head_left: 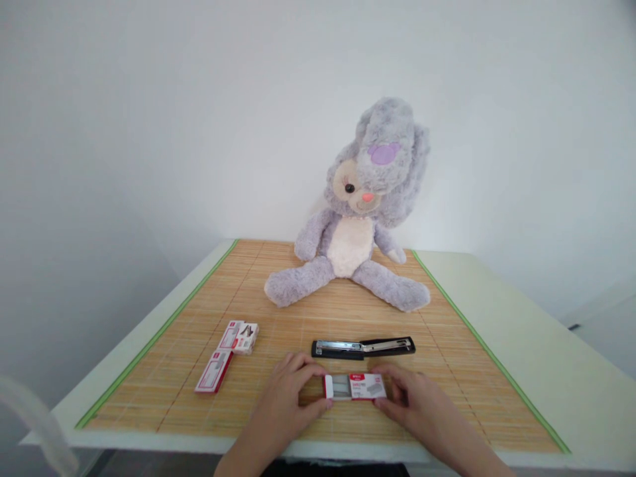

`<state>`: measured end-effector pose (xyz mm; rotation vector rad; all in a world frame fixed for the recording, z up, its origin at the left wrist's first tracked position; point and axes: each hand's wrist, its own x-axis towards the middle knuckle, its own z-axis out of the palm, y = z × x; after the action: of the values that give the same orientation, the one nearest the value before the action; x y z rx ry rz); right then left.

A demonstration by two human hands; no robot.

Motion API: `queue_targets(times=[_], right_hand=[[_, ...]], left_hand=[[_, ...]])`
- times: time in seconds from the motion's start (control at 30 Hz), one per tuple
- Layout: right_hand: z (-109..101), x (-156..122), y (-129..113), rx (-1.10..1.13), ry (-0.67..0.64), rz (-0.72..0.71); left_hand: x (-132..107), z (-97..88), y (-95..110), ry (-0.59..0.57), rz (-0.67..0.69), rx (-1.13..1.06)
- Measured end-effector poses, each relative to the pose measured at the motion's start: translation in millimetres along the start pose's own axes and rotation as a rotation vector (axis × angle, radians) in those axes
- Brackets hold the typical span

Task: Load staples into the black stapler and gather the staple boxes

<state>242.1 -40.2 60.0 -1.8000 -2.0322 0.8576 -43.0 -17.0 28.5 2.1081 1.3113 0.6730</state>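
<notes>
A small red and white staple box lies in front of me with its inner tray slid partly out to the left, showing grey staples. My left hand pinches the white end of the tray between thumb and fingers. On the other side, my right hand grips the right end of the box's sleeve. Just beyond the box, a black stapler rests on the mat, opened out flat so its metal staple channel shows.
Left of my hands lie more red and white boxes, one with a stapler picture. At the back, a grey plush rabbit sits against the white wall. A bamboo mat with green edges covers much of the white table.
</notes>
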Motion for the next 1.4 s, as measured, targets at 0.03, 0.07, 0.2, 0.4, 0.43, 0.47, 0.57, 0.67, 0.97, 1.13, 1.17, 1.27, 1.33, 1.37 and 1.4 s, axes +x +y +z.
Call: queue_targets(times=[0.03, 0.07, 0.2, 0.4, 0.43, 0.47, 0.57, 0.67, 0.97, 1.13, 1.17, 1.27, 1.33, 1.37, 1.4], right_hand=[[0, 1, -3, 0.009, 0.014, -0.006], [1, 2, -8, 0.018, 0.032, -0.015], [8, 13, -38, -0.008, 0.052, -0.078], [22, 35, -65, -0.136, -0.006, -0.19], [22, 37, -66, -0.164, -0.011, -0.209], [22, 39, -67, -0.191, -0.016, -0.229], [19, 41, -69, -0.25, -0.04, -0.267], [18, 42, -70, -0.292, -0.053, -0.27], [7, 46, -62, -0.38, -0.077, -0.293], [11, 49, -66, -0.357, -0.081, -0.303], [13, 50, -67, -0.36, -0.08, -0.311], [16, 51, -69, -0.349, -0.061, -0.335], [12, 49, -68, -0.311, -0.043, -0.339], [8, 48, -66, -0.284, -0.041, -0.333], [4, 46, -64, -0.255, -0.041, -0.324]], left_hand=[[0, 0.1, 0, 0.001, 0.001, 0.002], [0, 0.3, 0, 0.001, 0.002, 0.003], [2, 0.7, 1, 0.003, 0.009, 0.009], [2, -0.1, 3, -0.003, 0.015, 0.012], [2, -0.1, 3, -0.001, 0.014, 0.009], [2, -0.2, 3, 0.0, 0.014, 0.006], [2, -0.4, 3, 0.001, 0.009, 0.0], [2, -1.1, 4, 0.007, 0.001, -0.007], [2, -0.7, 1, -0.011, -0.001, -0.022], [2, 0.8, 0, -0.008, -0.003, -0.01], [2, 0.6, 0, -0.008, -0.003, -0.008], [2, -0.3, 1, -0.008, -0.008, -0.007], [2, -0.7, 1, -0.005, -0.014, -0.009], [2, -0.7, 0, -0.003, -0.016, -0.012], [2, -0.6, 0, -0.001, -0.016, -0.015]])
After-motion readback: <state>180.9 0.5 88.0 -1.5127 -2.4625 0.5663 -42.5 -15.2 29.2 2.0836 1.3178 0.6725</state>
